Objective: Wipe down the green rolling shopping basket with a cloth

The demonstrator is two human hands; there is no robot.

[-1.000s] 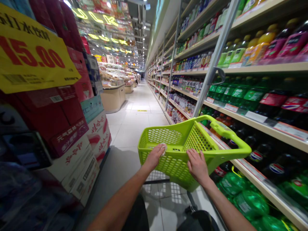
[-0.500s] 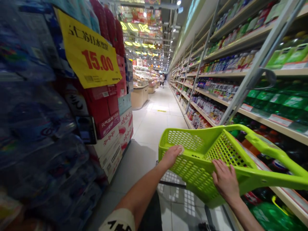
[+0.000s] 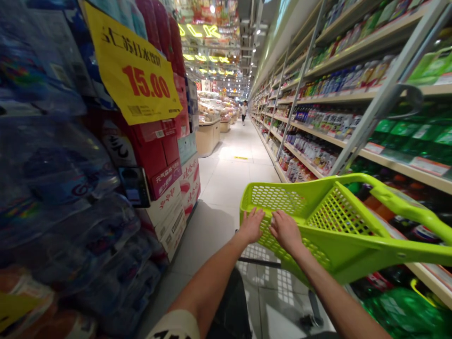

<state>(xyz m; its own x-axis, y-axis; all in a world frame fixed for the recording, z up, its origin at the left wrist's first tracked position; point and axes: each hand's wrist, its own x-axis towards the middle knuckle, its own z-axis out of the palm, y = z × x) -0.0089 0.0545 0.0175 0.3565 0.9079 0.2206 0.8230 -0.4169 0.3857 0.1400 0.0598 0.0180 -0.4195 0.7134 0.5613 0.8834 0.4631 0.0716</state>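
A bright green shopping cart (image 3: 353,245) stands in front of me, its basket a plastic lattice. My left hand (image 3: 252,226) lies over the basket's near rim towards the front end, fingers stretched and slightly apart, nothing in them. Just right of it, my right hand (image 3: 285,230) is at the same rim with fingers curled together. A small white wad (image 3: 272,220) shows at its fingertips, mostly hidden; its kind is unclear. The cart's handle (image 3: 416,212) is at the far right, away from both hands.
Stacked water bottle packs (image 3: 70,174) and drink cartons (image 3: 169,207) rise on the left beneath a yellow price sign (image 3: 141,84). A phone-like device (image 3: 134,187) is against the cartons. Drink shelves (image 3: 388,160) line the right. A person (image 3: 244,112) is down the aisle.
My right hand has moved left along the cart rim, close beside my left hand. The white wad was in my left hand and is now at my right fingertips. My left fingers have spread.
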